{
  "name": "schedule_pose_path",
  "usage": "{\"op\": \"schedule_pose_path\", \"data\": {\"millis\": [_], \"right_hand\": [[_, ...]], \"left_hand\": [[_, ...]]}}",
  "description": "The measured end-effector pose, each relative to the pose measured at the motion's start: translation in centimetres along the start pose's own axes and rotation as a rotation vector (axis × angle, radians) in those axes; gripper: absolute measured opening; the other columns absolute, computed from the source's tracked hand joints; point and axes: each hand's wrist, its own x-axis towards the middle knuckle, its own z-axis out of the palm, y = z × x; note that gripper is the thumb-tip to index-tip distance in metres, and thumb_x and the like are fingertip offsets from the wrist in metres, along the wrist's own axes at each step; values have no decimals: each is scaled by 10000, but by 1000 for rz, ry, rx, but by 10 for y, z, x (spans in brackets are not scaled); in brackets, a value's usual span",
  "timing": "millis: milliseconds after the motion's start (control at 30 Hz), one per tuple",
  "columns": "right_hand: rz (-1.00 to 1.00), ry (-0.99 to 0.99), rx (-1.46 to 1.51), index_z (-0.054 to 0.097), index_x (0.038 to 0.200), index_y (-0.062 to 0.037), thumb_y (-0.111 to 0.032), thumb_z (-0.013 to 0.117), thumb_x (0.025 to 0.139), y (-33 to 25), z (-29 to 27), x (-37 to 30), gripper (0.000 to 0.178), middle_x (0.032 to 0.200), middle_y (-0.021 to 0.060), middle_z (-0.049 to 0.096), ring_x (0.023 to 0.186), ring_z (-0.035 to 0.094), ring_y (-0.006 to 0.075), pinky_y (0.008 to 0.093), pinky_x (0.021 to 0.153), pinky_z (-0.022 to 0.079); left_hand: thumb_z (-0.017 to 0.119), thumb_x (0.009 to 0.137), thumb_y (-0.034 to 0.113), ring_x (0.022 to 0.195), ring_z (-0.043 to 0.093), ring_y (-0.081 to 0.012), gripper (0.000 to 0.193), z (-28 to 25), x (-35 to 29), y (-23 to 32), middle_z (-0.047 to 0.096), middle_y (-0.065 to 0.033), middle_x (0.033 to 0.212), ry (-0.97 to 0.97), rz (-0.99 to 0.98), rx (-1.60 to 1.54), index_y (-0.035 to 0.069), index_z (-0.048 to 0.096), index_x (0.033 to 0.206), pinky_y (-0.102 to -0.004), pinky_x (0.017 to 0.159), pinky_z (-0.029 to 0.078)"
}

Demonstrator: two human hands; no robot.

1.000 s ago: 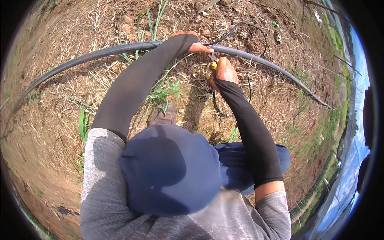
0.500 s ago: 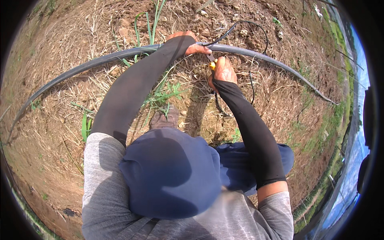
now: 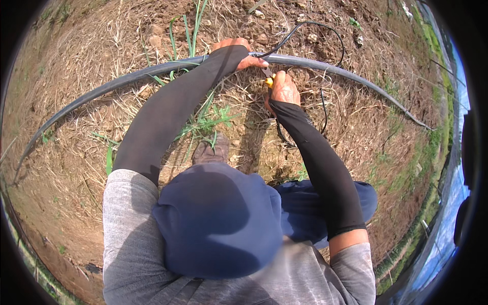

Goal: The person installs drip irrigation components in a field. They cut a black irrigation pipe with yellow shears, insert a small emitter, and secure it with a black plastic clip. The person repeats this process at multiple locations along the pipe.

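A long grey hose point(image 3: 127, 80) curves across the ground in front of me. My left hand point(image 3: 250, 62) grips it near the middle, thumb on the near side; the forearm hides part of the fingers. Close to that thumb, my right hand point(image 3: 285, 91) is closed around pliers point(image 3: 269, 80) with yellow on the handles. Their metal jaws point at the hose just beside the left thumb; whether they touch it I cannot tell. A thin black tube point(image 3: 339, 38) loops up from the hose beside my left hand.
Dry straw and brown soil point(image 3: 86, 147) cover the ground. Green weeds point(image 3: 211, 119) grow between my arms, near my shoe point(image 3: 211, 151). More thin black tube point(image 3: 325, 113) lies by my right forearm. My blue-clad knee point(image 3: 218, 218) rises in front of me.
The view has shifted slightly. Both hands keep their places at the hose, and the pliers stay in my right hand beside the left thumb.
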Motion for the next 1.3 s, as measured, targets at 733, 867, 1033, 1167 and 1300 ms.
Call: {"op": "schedule_pose_path", "data": {"millis": [733,867,1033,1167,1300], "right_hand": [[-103,-139,251,413,1305,-69,-218,762,716,4,21,-107,701,1108,254,474,1058,491,437,482,901,431],[226,-16,285,559,1161,-101,-221,666,851,30,14,-111,349,1019,155,557,944,584,335,423,829,482],[232,162,453,596,1067,-97,-140,599,817,54,12,-113,253,1025,178,580,927,611,374,470,788,498],[310,49,263,575,1066,-100,-173,611,822,36,31,-77,257,1034,187,599,949,620,390,505,800,498],[392,-112,272,545,1134,-105,-210,641,820,35,19,-71,345,1030,175,625,982,621,375,482,842,486]], "left_hand": [[698,825,350,976,623,-313,443,-15,-37,8,640,-120,1024,374,468,365,161,607,1215,-430,817,489],[644,848,98,981,633,-275,363,-99,-151,94,666,-103,1042,197,899,-33,108,648,1211,-373,874,489],[680,754,147,872,631,-243,285,-148,-274,180,653,-71,883,136,1250,-157,110,700,1037,-443,891,486],[671,722,109,780,596,-225,239,-147,-318,202,596,-63,808,207,1287,-223,62,674,957,-402,859,501],[663,690,71,688,560,-206,196,-139,-343,212,540,-55,733,245,1281,-282,13,649,877,-361,827,515]]}}
